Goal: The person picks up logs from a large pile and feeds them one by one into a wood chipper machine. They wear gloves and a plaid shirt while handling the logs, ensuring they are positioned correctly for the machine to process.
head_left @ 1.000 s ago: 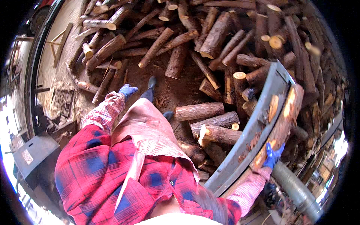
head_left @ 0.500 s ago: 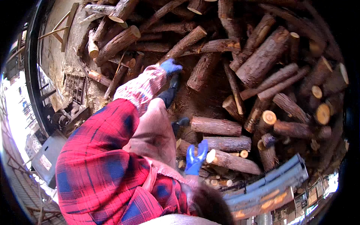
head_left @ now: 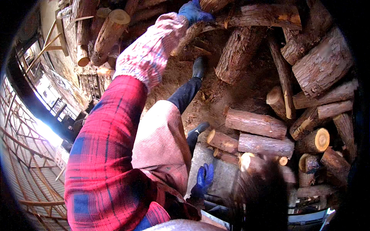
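At the top of the view, my left hand point(head_left: 194, 14) in a blue glove is closed over a bark-covered log point(head_left: 188, 39). Part of that log shows below the glove and its other end lies at the upper edge; the glove covers its middle. My right hand point(head_left: 204, 178), also in a blue glove, hangs low near the centre with its fingers apart and holds nothing. Closest to it are short logs, among them a small log point(head_left: 222, 141) and a pale-barked log point(head_left: 266, 144), lying beside a grey slab point(head_left: 221, 169).
A thick log point(head_left: 239, 54) stands tilted beyond my feet. Another long log point(head_left: 258, 16) lies across the far pile. More logs, including a broad log point(head_left: 323, 61), fill the right side. A dark post point(head_left: 38, 104) runs along the left. Dark hair blocks the lower right.
My left arm has stretched farther forward, and the hand has moved up along the log. My right hand is lower in view. The view has shifted, so the logs appear larger and farther right.
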`<state>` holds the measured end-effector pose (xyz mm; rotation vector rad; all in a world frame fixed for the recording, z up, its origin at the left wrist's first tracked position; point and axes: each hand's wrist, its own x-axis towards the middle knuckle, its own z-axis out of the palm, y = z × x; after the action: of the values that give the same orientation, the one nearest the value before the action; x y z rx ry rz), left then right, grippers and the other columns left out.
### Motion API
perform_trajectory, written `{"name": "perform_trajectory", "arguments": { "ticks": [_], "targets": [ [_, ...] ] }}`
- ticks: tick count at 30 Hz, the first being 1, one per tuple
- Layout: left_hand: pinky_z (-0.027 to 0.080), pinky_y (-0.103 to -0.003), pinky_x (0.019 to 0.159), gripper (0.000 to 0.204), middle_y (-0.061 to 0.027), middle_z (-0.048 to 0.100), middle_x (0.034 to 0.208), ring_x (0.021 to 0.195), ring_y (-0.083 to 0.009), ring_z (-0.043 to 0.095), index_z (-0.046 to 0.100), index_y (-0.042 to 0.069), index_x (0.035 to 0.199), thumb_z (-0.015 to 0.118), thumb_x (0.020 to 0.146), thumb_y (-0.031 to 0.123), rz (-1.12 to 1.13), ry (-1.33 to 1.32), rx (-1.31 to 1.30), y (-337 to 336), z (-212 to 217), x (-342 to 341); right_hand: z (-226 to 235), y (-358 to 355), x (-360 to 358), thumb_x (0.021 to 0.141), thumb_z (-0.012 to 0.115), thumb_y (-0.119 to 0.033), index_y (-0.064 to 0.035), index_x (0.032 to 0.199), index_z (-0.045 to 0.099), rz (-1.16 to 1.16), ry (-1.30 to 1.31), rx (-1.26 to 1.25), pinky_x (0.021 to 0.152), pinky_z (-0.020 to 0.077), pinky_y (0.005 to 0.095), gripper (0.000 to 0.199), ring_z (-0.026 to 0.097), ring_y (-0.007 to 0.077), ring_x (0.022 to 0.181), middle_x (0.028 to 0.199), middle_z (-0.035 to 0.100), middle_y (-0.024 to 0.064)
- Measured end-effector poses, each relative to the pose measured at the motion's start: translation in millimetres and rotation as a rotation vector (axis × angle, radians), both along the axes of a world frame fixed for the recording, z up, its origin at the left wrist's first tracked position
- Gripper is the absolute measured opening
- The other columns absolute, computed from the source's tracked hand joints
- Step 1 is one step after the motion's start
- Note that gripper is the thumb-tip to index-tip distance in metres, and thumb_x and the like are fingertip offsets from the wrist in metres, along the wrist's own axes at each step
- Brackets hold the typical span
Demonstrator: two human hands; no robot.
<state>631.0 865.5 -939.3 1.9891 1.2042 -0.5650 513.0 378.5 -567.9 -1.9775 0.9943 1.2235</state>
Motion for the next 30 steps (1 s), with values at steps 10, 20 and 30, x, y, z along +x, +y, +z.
{"name": "perform_trajectory", "arguments": {
  "ticks": [10,20,30],
  "targets": [
    [0.041,-0.036,0.103,0.095,-0.0076,0.056,0.125,0.116,-0.0196,0.051,0.048,0.007,0.129,0.093,0.049,0.026,-0.037,-0.794,-0.285,-108.4,196.3,-30.7,-50.0,34.6,34.4,0.083,0.066,-0.011,0.0029,0.140,0.031,-0.281,-0.165,0.425,0.099,0.0411,0.0365,0.068,0.047,0.0251,0.120,0.134,0.045,0.0179],
    [0.054,-0.033,0.069,0.041,-0.0084,0.065,0.090,0.078,-0.0197,0.064,0.061,0.002,0.108,0.071,0.073,0.020,0.435,-0.804,-0.837,-215.8,494.5,65.2,118.0,45.4,219.0,0.056,0.079,-0.058,0.0007,0.143,0.026,0.983,-0.679,0.608,0.103,0.0382,0.0403,0.117,0.047,0.0380,0.122,0.133,0.048,0.0217],
    [0.042,-0.030,0.097,0.054,-0.0070,0.059,0.117,0.110,-0.0142,0.054,0.049,0.000,0.127,0.068,0.085,0.029,-0.268,-1.341,-0.831,-362.9,725.5,143.4,329.4,-111.5,282.6,0.058,0.087,-0.027,0.0009,0.139,0.032,0.486,-1.248,0.761,0.106,0.0338,0.0378,0.102,0.045,0.0261,0.123,0.134,0.045,0.0165]
  ]
}}
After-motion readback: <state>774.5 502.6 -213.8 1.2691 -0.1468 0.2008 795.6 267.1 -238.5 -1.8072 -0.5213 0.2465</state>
